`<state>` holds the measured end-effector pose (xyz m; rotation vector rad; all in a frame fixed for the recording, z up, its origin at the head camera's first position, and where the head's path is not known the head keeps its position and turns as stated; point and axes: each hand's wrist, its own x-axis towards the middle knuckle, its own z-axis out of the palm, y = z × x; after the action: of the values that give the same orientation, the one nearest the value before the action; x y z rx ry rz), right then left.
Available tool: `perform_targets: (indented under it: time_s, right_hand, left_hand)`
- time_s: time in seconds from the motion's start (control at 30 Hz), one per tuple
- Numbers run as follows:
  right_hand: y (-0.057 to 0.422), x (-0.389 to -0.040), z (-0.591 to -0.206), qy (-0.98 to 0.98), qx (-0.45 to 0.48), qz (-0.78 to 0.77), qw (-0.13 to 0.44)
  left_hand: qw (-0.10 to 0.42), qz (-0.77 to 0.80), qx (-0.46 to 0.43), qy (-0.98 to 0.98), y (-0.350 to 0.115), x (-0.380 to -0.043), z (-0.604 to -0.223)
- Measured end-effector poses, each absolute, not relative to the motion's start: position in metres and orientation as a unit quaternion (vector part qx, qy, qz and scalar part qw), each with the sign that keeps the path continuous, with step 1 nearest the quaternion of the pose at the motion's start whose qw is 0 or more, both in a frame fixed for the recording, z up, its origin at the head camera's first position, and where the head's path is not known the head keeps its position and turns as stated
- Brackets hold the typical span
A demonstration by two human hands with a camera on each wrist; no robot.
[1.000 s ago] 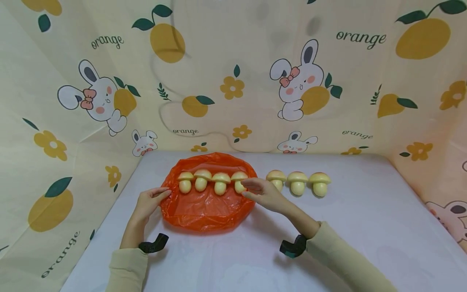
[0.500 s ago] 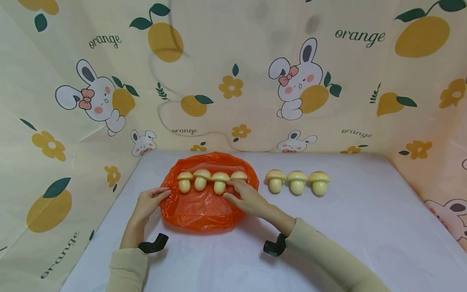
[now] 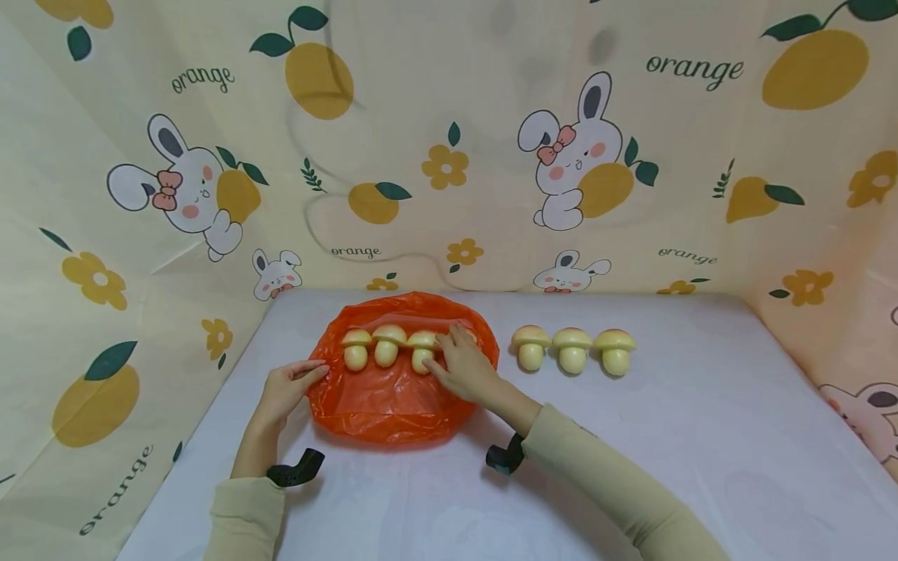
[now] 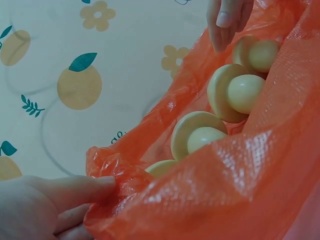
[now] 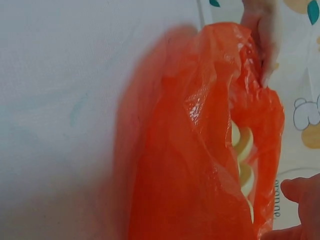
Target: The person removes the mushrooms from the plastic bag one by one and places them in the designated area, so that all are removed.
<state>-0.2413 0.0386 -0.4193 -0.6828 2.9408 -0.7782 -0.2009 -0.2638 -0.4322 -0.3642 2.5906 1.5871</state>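
Observation:
An orange-red plastic bag [image 3: 393, 397] lies spread with its mouth open. Inside it is a row of several pale yellow toy mushrooms [image 3: 387, 347], stems facing the person. My left hand [image 3: 283, 393] pinches the bag's left rim between thumb and fingers; in the left wrist view its thumb [image 4: 95, 187] presses the gathered plastic. My right hand [image 3: 466, 370] is over the right end of the row, thumb and fingers spread apart, covering most of the rightmost mushroom. The left wrist view shows its fingertips close by the farthest mushroom [image 4: 262, 56].
Three more toy mushrooms [image 3: 571, 351] stand in a row on the white table [image 3: 701, 436], right of the bag. Behind rises a cream backdrop [image 3: 484, 78] printed with rabbits and oranges. Each wrist wears a black camera mount [image 3: 298, 467].
My right hand has moved left from the bag's right rim to over the row inside, now covering the rightmost mushroom. My left hand stays on the left rim.

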Motion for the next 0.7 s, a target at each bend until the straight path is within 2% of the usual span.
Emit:
perform_targets:
  time_s: [0.33,0.7]
  right_hand:
    - [0.04,-0.243,-0.42,0.953,-0.211,-0.217,-0.01]
    - [0.048,-0.228,-0.411,0.938,-0.217,-0.27,0.018]
  left_hand:
    - [0.039,0.519,-0.114,0.846,-0.263,-0.201,-0.432]
    - [0.035,0.523,-0.112,0.844,-0.263,-0.2,-0.43]
